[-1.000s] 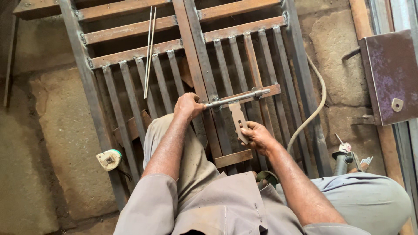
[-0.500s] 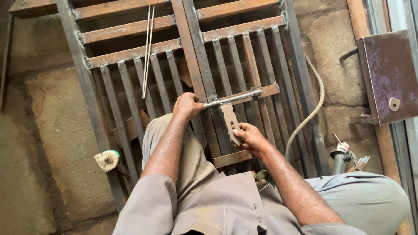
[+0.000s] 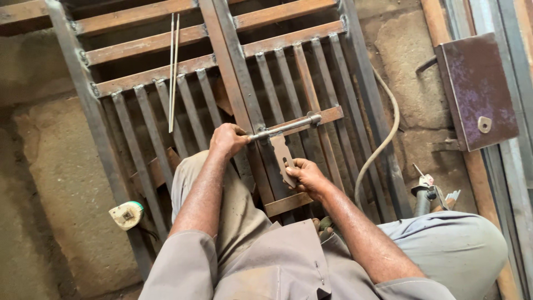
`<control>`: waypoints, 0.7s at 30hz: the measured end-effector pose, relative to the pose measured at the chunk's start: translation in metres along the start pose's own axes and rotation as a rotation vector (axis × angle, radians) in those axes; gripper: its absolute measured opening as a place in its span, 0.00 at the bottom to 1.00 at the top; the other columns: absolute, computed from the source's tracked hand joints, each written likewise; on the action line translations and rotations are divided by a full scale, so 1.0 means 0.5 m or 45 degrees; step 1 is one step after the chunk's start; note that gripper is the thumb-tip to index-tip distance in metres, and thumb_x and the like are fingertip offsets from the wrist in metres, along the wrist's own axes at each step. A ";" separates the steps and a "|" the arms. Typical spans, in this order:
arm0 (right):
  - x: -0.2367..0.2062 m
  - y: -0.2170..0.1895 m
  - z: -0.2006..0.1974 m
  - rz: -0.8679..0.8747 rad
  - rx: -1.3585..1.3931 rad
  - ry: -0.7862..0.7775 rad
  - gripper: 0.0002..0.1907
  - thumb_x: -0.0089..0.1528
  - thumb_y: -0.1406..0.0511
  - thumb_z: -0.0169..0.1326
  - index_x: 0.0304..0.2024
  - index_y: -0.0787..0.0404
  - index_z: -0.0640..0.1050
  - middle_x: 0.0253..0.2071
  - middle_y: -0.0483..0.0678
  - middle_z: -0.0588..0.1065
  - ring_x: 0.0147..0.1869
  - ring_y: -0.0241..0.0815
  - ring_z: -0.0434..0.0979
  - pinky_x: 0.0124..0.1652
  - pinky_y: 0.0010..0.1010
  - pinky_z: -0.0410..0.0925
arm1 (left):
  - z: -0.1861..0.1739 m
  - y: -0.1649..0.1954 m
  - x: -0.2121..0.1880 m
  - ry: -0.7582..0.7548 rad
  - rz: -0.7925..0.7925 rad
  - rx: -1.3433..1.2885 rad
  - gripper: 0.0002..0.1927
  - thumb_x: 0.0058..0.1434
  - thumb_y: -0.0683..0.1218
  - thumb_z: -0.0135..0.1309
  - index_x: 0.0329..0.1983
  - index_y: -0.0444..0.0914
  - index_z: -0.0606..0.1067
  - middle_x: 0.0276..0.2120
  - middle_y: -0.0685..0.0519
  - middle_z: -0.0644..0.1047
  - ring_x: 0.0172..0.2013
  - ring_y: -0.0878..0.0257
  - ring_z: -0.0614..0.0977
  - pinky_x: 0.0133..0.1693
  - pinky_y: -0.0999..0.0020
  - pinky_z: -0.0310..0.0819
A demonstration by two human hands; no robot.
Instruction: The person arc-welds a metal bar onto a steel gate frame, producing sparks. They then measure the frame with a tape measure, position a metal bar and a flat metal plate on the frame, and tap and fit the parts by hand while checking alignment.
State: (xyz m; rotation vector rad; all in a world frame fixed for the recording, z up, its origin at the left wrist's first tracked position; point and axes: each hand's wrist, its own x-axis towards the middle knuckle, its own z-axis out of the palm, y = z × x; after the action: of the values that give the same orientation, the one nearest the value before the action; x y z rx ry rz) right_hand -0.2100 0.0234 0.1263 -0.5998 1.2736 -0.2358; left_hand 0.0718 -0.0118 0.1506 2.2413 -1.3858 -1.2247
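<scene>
A steel gate frame of flat bars lies flat on the concrete floor. Across its middle post rests a round sliding bolt rod with a flat slotted hasp plate hanging from it. My left hand grips the left end of the rod. My right hand holds the lower end of the hasp plate against the bars. My knees frame the work from below.
Two thin welding rods lie on the bars at upper left. A plug adaptor sits on the floor at left. A hose curves down the right side toward a tool. A rusty metal box stands at right.
The hands stay on the rod and the hasp plate. The view has shifted slightly; the rod end sits a little further along the bars.
</scene>
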 end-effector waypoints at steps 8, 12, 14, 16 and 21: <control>0.010 0.009 0.013 -0.046 -0.168 0.123 0.13 0.66 0.65 0.56 0.51 0.62 0.78 0.37 0.47 0.79 0.34 0.37 0.77 0.27 0.28 0.69 | -0.001 0.001 -0.002 -0.010 -0.017 -0.030 0.18 0.49 0.53 0.66 0.43 0.45 0.86 0.39 0.47 0.85 0.43 0.54 0.85 0.48 0.59 0.77; 0.019 0.019 0.020 -0.166 -0.214 0.156 0.14 0.65 0.66 0.57 0.52 0.64 0.78 0.39 0.48 0.81 0.36 0.35 0.79 0.30 0.25 0.70 | -0.001 -0.001 -0.004 0.003 -0.019 -0.031 0.18 0.49 0.53 0.66 0.43 0.45 0.86 0.39 0.47 0.85 0.43 0.53 0.85 0.48 0.59 0.77; 0.018 0.017 0.020 -0.167 -0.250 0.168 0.16 0.64 0.66 0.57 0.54 0.65 0.78 0.41 0.49 0.81 0.37 0.35 0.79 0.31 0.27 0.70 | 0.000 0.000 -0.002 0.010 0.003 -0.020 0.18 0.49 0.53 0.66 0.43 0.45 0.86 0.39 0.47 0.84 0.43 0.53 0.85 0.48 0.59 0.77; 0.015 0.015 0.014 -0.150 -0.312 0.180 0.17 0.64 0.66 0.58 0.55 0.64 0.77 0.43 0.48 0.80 0.38 0.35 0.78 0.31 0.27 0.70 | 0.002 0.000 0.000 0.023 0.028 -0.005 0.19 0.49 0.53 0.67 0.43 0.45 0.85 0.40 0.46 0.84 0.44 0.52 0.85 0.49 0.58 0.77; 0.010 0.020 -0.002 -0.046 -0.390 0.231 0.22 0.62 0.69 0.58 0.59 0.58 0.73 0.48 0.44 0.78 0.42 0.34 0.79 0.33 0.28 0.72 | 0.006 -0.002 0.005 0.029 0.049 0.002 0.18 0.49 0.53 0.67 0.43 0.44 0.85 0.39 0.45 0.84 0.44 0.52 0.85 0.49 0.58 0.77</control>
State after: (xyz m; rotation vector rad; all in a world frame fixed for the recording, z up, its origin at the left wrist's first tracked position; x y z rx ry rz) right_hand -0.2110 0.0288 0.1167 -0.8791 1.4885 -0.1274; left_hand 0.0707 -0.0127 0.1470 2.2123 -1.4152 -1.1819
